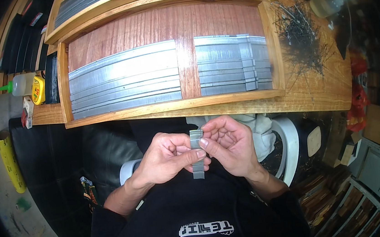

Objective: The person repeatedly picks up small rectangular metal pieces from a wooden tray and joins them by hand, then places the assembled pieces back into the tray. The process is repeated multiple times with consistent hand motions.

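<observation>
Close in front of my chest, both hands hold a short, narrow grey strip upright, crossed by darker lines along its length. My left hand pinches its middle, with the thumb lying across the front. At its upper part, my right hand grips the strip's right edge between thumb and fingertips. Just beyond my hands, a shallow wooden tray lies on the wooden table. Silvery grey strips lie in rows in its left part, with more strips at the right, where a short upright piece crosses them.
A second tray sits behind the first. On the table's right lies a pile of thin dark bits, near a squeeze bottle. A yellow container stands at the left. A yellow roll and black seat are lower left.
</observation>
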`<state>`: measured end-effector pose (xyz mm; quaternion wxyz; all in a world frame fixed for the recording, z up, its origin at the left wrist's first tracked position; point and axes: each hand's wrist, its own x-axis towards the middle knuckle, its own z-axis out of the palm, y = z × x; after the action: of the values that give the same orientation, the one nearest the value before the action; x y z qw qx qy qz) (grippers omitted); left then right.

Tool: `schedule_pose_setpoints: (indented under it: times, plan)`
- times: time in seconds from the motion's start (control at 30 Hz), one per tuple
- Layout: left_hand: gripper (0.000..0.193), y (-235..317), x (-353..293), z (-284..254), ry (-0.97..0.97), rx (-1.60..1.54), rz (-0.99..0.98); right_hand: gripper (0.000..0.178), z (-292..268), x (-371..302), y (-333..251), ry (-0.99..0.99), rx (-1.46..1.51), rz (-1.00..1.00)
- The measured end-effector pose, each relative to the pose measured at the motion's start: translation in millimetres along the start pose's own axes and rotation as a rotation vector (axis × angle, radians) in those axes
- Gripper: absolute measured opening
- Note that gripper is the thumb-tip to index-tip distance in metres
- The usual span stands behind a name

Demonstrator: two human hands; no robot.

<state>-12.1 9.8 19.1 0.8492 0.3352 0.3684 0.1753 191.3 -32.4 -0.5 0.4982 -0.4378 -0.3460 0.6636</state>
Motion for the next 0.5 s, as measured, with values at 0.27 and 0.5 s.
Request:
schedule_pose_setpoints:
  times: [0.27, 0.5]
  plan:
    - [0.018, -1.8, -0.5, 0.1, 0.004, 0.001, 0.008, 0.024, 0.9, -0.8, -1.6, -0.004, 0.009, 0.012]
    - [0.014, 0.0, -0.4, 2.7, 0.027, 0.004, 0.010, 0.024, 0.0, -1.1, -0.4, -0.006, -0.019, -0.018]
